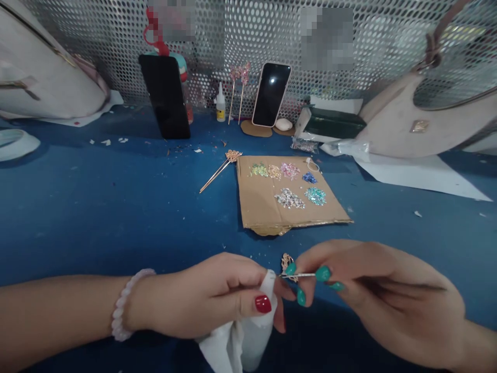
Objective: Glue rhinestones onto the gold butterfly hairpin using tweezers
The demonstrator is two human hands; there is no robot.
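My left hand (217, 298), with red nails and a beaded bracelet, is wrapped round a white nozzled bottle (258, 331) and a white tissue (221, 347). From the right, my right hand (388, 295), with green nails, pinches a thin metal pin (303, 275). The pin's tip is at the bottle's nozzle. A gold-coloured ornament (286, 261) shows behind my right fingertips; how it is held is partly hidden. Beyond the hands lies a cardboard sheet (258, 202) bearing piles of coloured chips, such as silver (290, 199) and turquoise (316, 196).
A gold hairpin (219, 172) touches the cardboard's left corner. Farther back stand a dark phone (166, 96), a small glue bottle (220, 106), two flowered sticks (240, 93) and another phone (272, 95). Bags (42, 67) flank the blue table (97, 207); a green box (334, 122) is at right.
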